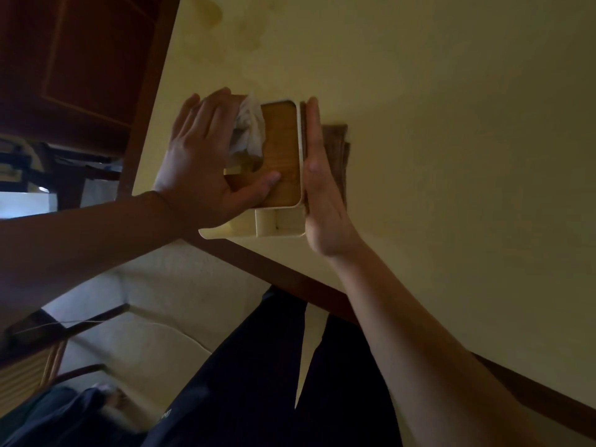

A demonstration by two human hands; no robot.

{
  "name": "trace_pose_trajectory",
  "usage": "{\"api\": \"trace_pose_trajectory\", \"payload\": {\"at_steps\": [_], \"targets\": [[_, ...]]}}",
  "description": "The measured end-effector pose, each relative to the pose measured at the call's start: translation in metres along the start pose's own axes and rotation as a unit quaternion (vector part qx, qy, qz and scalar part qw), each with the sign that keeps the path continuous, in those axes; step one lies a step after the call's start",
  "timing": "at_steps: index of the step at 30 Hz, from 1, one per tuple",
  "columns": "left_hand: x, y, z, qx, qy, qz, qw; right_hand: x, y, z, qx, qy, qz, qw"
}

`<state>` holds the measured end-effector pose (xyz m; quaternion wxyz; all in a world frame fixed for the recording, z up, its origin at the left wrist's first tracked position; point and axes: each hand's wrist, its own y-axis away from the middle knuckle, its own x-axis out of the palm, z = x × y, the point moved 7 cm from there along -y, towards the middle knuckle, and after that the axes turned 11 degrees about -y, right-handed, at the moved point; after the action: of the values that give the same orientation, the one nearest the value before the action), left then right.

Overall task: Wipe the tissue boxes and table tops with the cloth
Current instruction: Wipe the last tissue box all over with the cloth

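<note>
Tissue box (pixel 279 156) sits near the tabletop (pixel 435 108) corner, tissue (pixel 250 127) sticking out, small side compartments look empty. Left hand (pixel 200 159) flat on the lid, fingers straight; right hand (pixel 317 179) straight-fingered, pressing brown cloth (pixel 337 156) against the side. Side wipe underway; next probably the lid.

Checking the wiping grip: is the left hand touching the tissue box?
Touching. The head view shows the left hand lying flat on the tissue box, its thumb pressed on the wooden lid.
</note>
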<state>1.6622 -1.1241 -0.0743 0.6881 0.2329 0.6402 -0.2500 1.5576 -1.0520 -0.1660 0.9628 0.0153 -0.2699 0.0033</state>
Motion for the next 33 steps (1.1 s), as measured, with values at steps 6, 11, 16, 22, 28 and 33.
{"api": "trace_pose_trajectory", "payload": {"at_steps": [6, 11, 16, 22, 28, 33], "targets": [[0.0, 0.001, -0.001, 0.0, 0.003, -0.004, 1.0, -0.005, -0.032, 0.006, -0.018, 0.023, 0.014, 0.999], [-0.004, 0.0, -0.004, 0.004, 0.011, -0.012, 1.0, -0.001, 0.016, 0.001, 0.006, 0.039, 0.008, 0.999], [-0.002, 0.0, -0.003, 0.002, 0.01, -0.006, 1.0, 0.005, 0.062, 0.003, 0.017, 0.085, -0.027, 0.996], [0.001, 0.001, 0.0, -0.004, 0.013, 0.003, 1.0, 0.005, 0.05, -0.001, -0.003, 0.046, -0.023, 0.999], [-0.001, 0.001, -0.001, 0.001, 0.019, 0.0, 1.0, -0.012, -0.02, -0.008, 0.02, 0.023, -0.003, 1.0], [0.0, 0.001, -0.001, 0.002, 0.018, 0.001, 1.0, -0.008, -0.038, 0.005, 0.023, 0.014, 0.0, 1.0]]}}
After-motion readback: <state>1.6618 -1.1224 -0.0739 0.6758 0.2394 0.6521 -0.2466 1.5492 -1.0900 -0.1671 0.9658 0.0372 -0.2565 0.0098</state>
